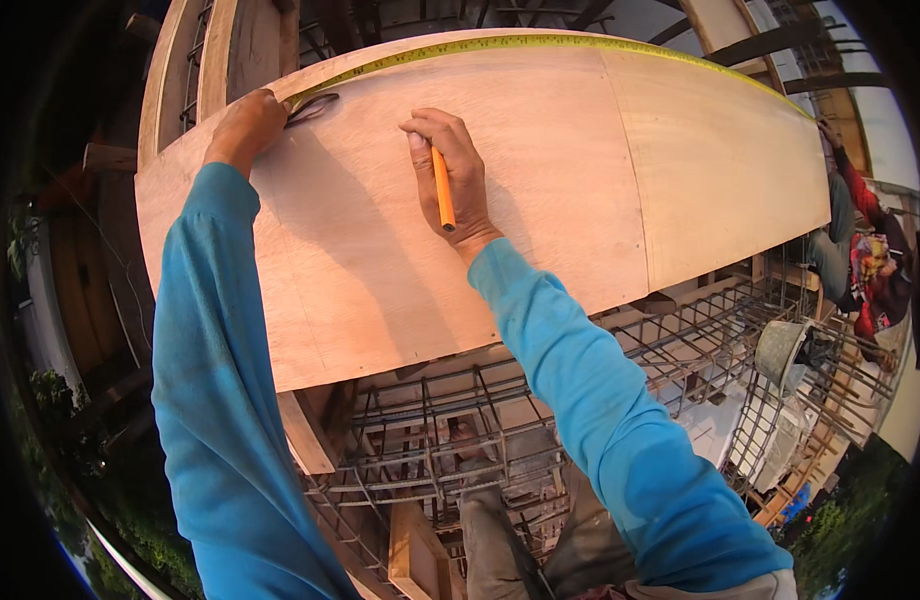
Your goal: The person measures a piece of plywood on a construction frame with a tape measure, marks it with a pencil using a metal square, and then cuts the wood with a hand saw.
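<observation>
A pale plywood sheet (550,190) lies before me, with a seam across its right part. A yellow tape measure (500,42) is pulled out along its far edge, its blade bowed by the lens. At the far left corner my left hand (248,130) is closed on the tape measure, whose case is mostly hidden; a dark strap (312,108) loops out beside the fingers. Over the sheet's middle, my right hand (450,175) holds an orange pencil (443,190), one end toward the wrist, the other hidden by the fingers.
At the far right a co-worker's hand (830,132) is at the tape's other end. Rebar cages (450,430) run below the sheet's near edge, around my legs. A grey bucket (783,352) stands at the right. Timber posts (217,55) rise at the far left.
</observation>
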Action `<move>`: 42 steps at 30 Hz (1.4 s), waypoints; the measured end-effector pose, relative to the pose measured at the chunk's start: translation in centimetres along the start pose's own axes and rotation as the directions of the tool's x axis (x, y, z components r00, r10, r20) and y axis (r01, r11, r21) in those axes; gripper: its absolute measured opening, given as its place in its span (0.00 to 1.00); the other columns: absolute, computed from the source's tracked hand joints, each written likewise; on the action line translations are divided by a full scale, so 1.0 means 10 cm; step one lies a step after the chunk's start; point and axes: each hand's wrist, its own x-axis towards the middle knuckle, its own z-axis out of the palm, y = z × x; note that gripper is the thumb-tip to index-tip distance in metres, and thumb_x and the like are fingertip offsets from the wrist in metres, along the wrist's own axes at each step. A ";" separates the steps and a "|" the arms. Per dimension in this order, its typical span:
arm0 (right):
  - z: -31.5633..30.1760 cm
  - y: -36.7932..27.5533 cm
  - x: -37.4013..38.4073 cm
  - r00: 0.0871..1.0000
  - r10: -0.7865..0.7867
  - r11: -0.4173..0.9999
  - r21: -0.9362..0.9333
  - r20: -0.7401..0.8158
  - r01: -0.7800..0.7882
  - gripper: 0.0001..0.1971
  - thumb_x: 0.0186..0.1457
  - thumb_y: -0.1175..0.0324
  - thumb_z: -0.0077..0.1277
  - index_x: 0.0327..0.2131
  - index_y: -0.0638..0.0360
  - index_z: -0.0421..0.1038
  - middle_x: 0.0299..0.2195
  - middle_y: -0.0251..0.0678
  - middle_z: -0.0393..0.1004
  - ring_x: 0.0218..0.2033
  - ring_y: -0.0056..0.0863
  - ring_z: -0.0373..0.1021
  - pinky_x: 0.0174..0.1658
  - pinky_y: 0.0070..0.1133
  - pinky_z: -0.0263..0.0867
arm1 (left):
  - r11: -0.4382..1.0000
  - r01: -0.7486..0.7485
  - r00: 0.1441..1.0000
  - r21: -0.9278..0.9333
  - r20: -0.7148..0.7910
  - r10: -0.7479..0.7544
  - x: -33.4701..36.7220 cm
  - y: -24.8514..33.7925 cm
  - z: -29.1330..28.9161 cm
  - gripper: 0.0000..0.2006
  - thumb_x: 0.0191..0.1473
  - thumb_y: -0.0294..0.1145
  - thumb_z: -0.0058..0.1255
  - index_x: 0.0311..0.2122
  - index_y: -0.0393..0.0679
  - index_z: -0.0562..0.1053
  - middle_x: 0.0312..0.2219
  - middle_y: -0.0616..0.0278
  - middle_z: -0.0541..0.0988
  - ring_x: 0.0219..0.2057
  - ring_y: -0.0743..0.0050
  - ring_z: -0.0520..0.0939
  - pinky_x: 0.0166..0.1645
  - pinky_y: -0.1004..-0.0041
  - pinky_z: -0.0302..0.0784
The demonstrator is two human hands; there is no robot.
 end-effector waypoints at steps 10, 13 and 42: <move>-0.65 -0.32 -0.71 0.975 0.112 0.988 -0.079 -0.189 -0.129 0.09 0.61 0.75 0.47 0.44 0.55 0.70 0.44 0.43 0.68 0.46 0.40 0.68 0.46 0.28 0.69 | 0.989 0.079 0.946 -0.127 0.324 -0.034 -2.36 0.59 0.00 0.20 0.59 0.48 0.47 0.36 0.40 0.80 0.34 0.46 0.81 0.40 0.44 0.80 0.44 0.55 0.74; -1.29 -1.03 -1.58 0.968 0.215 0.970 -0.091 -0.128 -0.227 0.09 0.64 0.75 0.41 0.45 0.63 0.68 0.46 0.46 0.67 0.46 0.39 0.69 0.48 0.28 0.69 | 0.972 -0.214 0.886 -0.095 0.399 0.234 -2.91 0.09 0.47 0.20 0.57 0.48 0.49 0.36 0.39 0.80 0.35 0.44 0.81 0.41 0.43 0.80 0.46 0.56 0.74; -3.65 -3.22 -3.33 -0.040 0.943 -0.082 0.114 0.330 -0.990 0.14 0.63 0.58 0.47 0.44 0.59 0.69 0.33 0.36 0.75 0.30 0.29 0.76 0.34 0.26 0.76 | 0.426 0.708 0.455 -0.562 0.826 0.334 -7.39 1.78 -0.11 0.32 0.55 0.57 0.53 0.51 0.36 0.67 0.31 0.59 0.77 0.29 0.72 0.76 0.32 0.70 0.74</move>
